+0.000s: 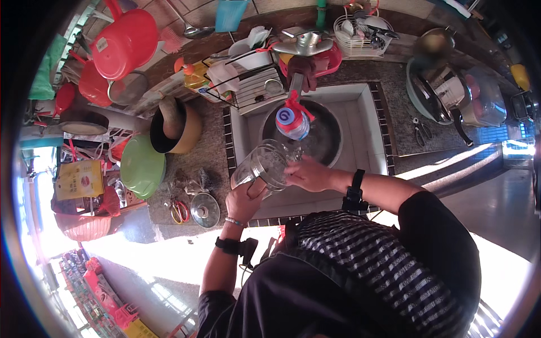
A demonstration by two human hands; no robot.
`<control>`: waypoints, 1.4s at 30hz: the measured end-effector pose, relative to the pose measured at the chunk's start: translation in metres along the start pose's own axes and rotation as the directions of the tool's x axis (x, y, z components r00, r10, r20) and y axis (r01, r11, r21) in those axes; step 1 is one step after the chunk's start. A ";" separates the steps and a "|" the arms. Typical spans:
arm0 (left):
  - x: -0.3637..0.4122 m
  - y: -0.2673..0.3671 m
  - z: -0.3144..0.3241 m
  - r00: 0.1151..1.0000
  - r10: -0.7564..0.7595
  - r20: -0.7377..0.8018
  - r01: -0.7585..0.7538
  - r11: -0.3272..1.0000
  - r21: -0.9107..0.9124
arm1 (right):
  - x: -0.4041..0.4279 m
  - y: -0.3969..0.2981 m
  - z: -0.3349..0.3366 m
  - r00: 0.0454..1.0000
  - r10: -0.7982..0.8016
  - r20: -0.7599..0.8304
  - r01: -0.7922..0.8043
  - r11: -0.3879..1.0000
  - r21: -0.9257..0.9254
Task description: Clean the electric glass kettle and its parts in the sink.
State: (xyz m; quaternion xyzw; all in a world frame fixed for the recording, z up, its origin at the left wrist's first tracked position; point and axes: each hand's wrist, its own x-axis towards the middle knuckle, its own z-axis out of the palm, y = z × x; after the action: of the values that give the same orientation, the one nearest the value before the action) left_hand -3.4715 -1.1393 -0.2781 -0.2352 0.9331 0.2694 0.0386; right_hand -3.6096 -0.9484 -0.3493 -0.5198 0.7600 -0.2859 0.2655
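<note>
My left hand (244,203) grips a clear glass jar (249,162), tilted over the near left part of the tiled sink (357,139). Beside the jar's round mouth is my right hand (312,174), slightly blurred. Whether its fingers touch the rim or hold something small, I cannot tell. Above them, a plastic bottle piece (293,122) is tied with red string to the spout of the metal faucet (297,82). Clear water or its splash shows near my right fingers. Behind, a round dark metal basin (334,139) sits in the sink, partly hidden by the bottle piece.
Left on the counter are a glass lid (205,210), scissors (181,212), a green plastic basin (143,167) and a pot (186,131) holding a gourd. A black wire rack (258,82) stands at the sink's back left. Scissors (419,132) lie to the right.
</note>
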 end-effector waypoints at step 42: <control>-0.003 -0.005 -0.015 0.950 0.270 0.156 -0.280 0.959 0.046 | 0.073 -0.042 0.037 0.989 -0.087 0.122 -0.026 0.703 0.711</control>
State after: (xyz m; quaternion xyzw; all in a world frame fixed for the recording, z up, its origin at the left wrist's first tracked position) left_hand -3.4657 -1.1502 -0.2673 -0.0808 0.9598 0.2571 0.0779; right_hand -3.5801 -1.0355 -0.3532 -0.4094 0.5610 -0.5218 0.4954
